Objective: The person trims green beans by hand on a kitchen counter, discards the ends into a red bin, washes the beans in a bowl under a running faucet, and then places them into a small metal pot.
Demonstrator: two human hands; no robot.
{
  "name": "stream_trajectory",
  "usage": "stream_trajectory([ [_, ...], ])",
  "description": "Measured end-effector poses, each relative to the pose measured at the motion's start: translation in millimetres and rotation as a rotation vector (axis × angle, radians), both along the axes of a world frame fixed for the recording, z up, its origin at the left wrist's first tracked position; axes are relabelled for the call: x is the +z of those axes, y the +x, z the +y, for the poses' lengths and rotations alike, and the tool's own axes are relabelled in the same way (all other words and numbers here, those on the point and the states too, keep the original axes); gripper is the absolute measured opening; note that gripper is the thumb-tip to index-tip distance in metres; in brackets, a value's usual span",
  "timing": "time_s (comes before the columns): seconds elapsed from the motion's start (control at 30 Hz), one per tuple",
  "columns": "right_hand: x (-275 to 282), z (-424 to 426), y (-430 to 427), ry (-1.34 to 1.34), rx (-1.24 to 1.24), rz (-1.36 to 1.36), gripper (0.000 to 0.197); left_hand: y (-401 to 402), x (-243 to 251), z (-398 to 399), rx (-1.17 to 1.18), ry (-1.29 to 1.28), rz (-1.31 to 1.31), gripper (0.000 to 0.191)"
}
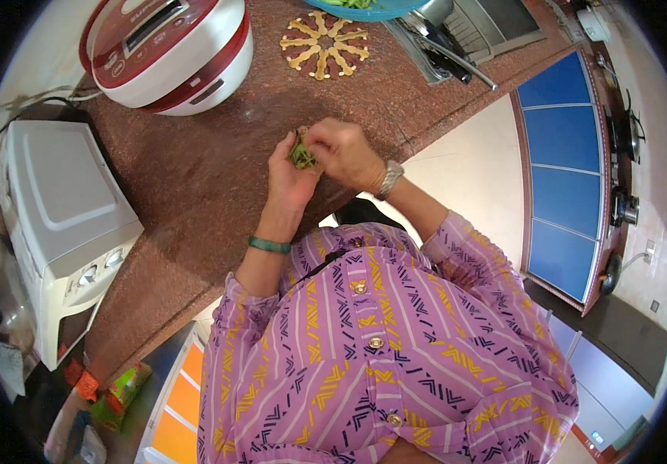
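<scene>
My left hand (292, 174), palm up, cups a small bunch of green vegetable scraps (301, 155) above the brown speckled countertop (194, 174). Bent over the same palm is my right hand (345, 152), its fingertips at the greens; whether they pinch a piece is hidden. A green bangle (269, 245) circles my left wrist and a metal-banded watch (390, 178) my right. Farther back on the counter lies a round wooden trivet (324, 45). Beyond it, at the top edge, a blue basin (368, 11) holds cut green vegetables (352, 3).
A red and white rice cooker (171, 58) stands at the back left, with a white microwave oven (72, 180) nearer on the left. The sink (495, 26) is at the upper right, a metal-handled utensil (455, 58) by its edge. Blue cabinets (565, 174) line the right side.
</scene>
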State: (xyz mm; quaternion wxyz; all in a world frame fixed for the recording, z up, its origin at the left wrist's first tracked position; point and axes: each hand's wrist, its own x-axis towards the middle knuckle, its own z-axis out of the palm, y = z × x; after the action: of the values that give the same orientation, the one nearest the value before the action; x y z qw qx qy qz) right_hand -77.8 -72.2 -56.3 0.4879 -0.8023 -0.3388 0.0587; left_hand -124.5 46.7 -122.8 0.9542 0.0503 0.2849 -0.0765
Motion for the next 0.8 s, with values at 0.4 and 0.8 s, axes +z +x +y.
stream_trajectory([
  [0.4,-25,-53,24,-0.559,-0.259,0.018,0.031,-21,6,24,0.072,-0.135,-0.024,0.017],
  [0.8,-46,-25,23,-0.561,-0.233,-0.106,0.012,-25,13,23,0.079,-0.076,0.066,0.020],
])
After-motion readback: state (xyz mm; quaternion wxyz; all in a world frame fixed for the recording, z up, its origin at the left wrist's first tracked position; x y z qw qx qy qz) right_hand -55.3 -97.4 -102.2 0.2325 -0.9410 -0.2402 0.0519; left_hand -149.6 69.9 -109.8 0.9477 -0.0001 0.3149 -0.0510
